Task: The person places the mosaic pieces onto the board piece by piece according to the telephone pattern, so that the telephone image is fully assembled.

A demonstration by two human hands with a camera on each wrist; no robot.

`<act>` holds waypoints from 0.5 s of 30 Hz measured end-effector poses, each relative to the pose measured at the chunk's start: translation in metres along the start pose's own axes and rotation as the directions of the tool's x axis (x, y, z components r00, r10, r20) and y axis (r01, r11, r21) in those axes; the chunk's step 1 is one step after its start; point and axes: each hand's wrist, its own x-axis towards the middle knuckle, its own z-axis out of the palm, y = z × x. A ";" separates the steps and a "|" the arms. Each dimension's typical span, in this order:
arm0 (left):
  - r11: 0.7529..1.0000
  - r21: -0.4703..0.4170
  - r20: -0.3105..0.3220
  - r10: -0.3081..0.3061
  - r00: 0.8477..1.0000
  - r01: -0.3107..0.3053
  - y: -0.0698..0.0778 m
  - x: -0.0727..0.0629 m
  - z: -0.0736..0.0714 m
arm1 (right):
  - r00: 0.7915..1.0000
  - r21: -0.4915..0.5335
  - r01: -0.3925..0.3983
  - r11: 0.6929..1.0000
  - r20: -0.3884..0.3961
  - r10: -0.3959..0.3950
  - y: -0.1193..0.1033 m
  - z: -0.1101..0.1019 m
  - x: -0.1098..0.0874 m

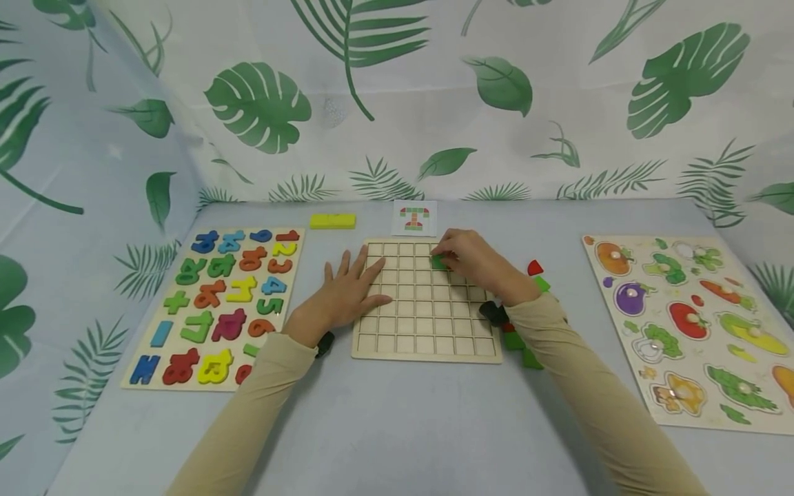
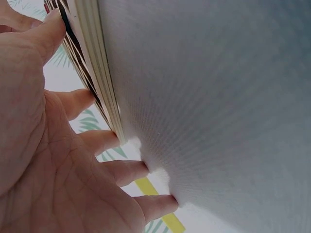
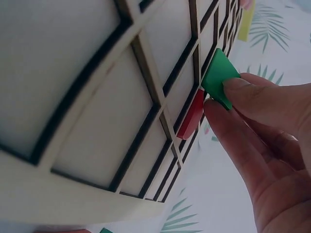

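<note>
My right hand (image 1: 469, 258) pinches a green square tile (image 3: 221, 75) between thumb and finger, over the upper right of the wooden grid board (image 1: 406, 331). Beside that tile, a red piece (image 3: 193, 116) sits in one of the board's cells in the right wrist view. With fingers spread, my left hand (image 1: 343, 296) rests at the board's left side, thumb and some fingertips on its edge and others on the table. A pattern card (image 1: 414, 218) with a T made of red, green and orange shapes lies just behind the board.
Loose green blocks (image 1: 532, 359) and a red quarter-round piece (image 1: 535, 267) lie right of the board, partly under the right arm. A number puzzle (image 1: 214, 289) is at left, a vegetable puzzle (image 1: 691, 331) at right. A yellow block (image 1: 332, 221) lies at the back.
</note>
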 end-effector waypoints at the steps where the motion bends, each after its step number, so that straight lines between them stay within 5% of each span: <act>1: 1.000 -0.003 0.001 -0.001 1.000 0.001 0.000 0.000 0.000 | 1.000 -0.005 0.001 1.000 0.001 -0.001 0.000 0.000 0.000; 15: 1.000 -0.017 -0.006 -0.009 1.000 0.009 0.001 0.001 0.002 | 0.999 -0.068 -0.011 0.998 0.035 0.014 -0.004 0.001 0.002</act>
